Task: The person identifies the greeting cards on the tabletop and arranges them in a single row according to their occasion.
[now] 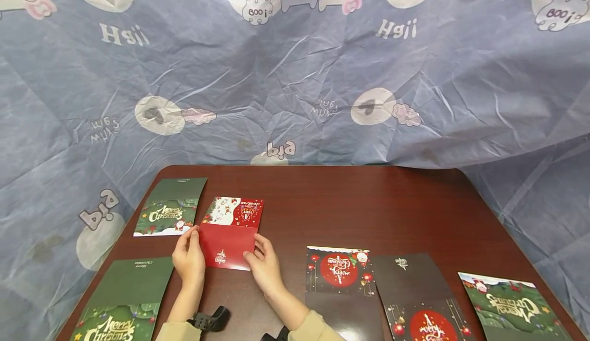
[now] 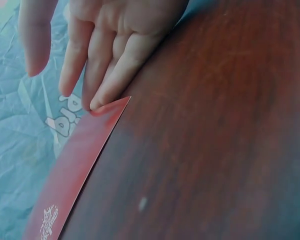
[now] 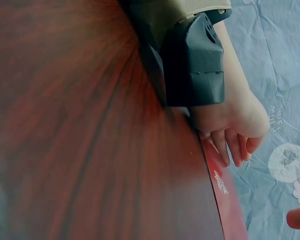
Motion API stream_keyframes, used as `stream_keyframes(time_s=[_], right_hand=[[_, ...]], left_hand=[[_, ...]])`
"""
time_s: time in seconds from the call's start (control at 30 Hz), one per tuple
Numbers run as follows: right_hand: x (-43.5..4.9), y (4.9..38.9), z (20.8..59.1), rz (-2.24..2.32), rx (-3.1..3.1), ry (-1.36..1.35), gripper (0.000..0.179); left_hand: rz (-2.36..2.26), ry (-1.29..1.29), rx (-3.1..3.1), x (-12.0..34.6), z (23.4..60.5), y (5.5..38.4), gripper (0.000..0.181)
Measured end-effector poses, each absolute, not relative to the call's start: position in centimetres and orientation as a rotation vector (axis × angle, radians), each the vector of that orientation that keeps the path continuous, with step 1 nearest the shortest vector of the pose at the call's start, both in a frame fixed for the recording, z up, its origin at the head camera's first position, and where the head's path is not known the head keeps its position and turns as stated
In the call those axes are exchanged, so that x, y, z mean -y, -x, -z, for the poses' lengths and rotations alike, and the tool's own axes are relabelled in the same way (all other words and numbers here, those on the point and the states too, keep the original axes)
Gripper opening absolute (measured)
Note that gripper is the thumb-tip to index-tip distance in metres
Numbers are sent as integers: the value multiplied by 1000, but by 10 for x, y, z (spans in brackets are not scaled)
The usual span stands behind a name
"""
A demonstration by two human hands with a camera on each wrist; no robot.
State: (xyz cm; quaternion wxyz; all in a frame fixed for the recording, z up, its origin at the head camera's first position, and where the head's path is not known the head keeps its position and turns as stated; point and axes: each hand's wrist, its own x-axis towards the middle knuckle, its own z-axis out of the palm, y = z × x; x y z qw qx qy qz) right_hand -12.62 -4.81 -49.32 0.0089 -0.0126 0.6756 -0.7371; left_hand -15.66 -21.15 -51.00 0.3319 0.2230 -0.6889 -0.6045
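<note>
A red folding Christmas card (image 1: 228, 246) lies spread on the table, its plain red half nearer me and its patterned white-and-red half farther away. My left hand (image 1: 188, 259) is at the card's left edge; in the left wrist view its fairly straight fingers (image 2: 101, 92) touch the red card (image 2: 80, 155) near a corner, with the thumb held apart. On the opposite side, my right hand (image 1: 267, 269) touches the right edge, thumb over the red surface. In the right wrist view, the right hand's fingers (image 3: 232, 147) rest loosely on the card (image 3: 225, 200).
Two green Christmas cards (image 1: 168, 208) lie spread at the left. Toward the right are two black cards with red circles (image 1: 341, 300) and another green card (image 1: 516, 305). A patterned blue cloth (image 1: 295, 85) hangs behind the brown table (image 1: 369, 203).
</note>
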Motion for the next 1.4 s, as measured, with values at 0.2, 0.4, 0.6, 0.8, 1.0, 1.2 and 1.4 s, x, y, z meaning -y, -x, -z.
stream_keyframes(time_s=[0.2, 0.4, 0.6, 0.8, 1.0, 1.2, 1.4], right_hand=[[50, 130, 498, 2297, -2115, 167, 57], [51, 134, 502, 2286, -2169, 261, 59], [54, 137, 507, 2220, -2273, 299, 60], [58, 143, 508, 2193, -2343, 325, 60], [62, 147, 507, 2157, -2420, 328, 56], [62, 152, 506, 2054, -2531, 374, 56], [63, 157, 506, 2043, -2562, 405, 57]], left_hand=[[1544, -611, 1801, 209, 513, 163, 25], [1513, -604, 1798, 208, 513, 169, 24], [1494, -639, 1801, 209, 514, 174, 22], [1498, -680, 1784, 210, 512, 182, 22], [1521, -690, 1717, 209, 511, 189, 21], [1507, -688, 1689, 208, 511, 195, 19], [1512, -662, 1689, 208, 509, 201, 19]])
